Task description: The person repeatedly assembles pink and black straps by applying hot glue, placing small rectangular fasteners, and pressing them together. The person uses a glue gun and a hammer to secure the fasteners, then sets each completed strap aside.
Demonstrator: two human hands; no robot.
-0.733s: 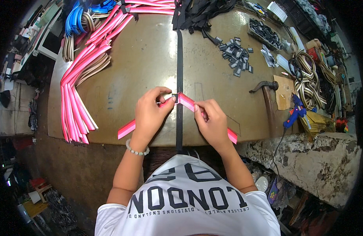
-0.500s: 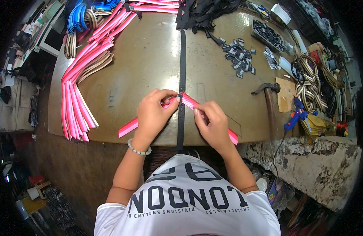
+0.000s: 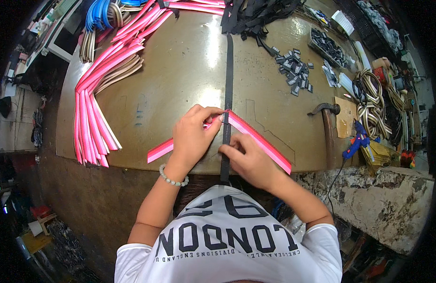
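A pink webbing strip (image 3: 260, 139) lies bent into a peak, one arm slanting down each way. A long black strap (image 3: 229, 70) runs down the table through that peak to the near edge. My left hand (image 3: 195, 132) is closed at the peak, pinching the pink strip against the black strap; its fingers hide the join. My right hand (image 3: 248, 158) is below the join, fingers curled and thumb across the black strap. It appears to grip the strap's lower part, though the fingertips are partly hidden.
Pink strips (image 3: 93, 122) and blue coils (image 3: 99, 16) lie at the left. Black straps (image 3: 255, 16) are heaped at the back. Small black tags (image 3: 294, 70), a hammer (image 3: 327, 122), a blue glue gun (image 3: 357, 139) and coiled piping (image 3: 371, 108) occupy the right side.
My right hand has let go of the pink strip's right arm and moved left and down onto the black strap. My left hand keeps its pinch at the join.
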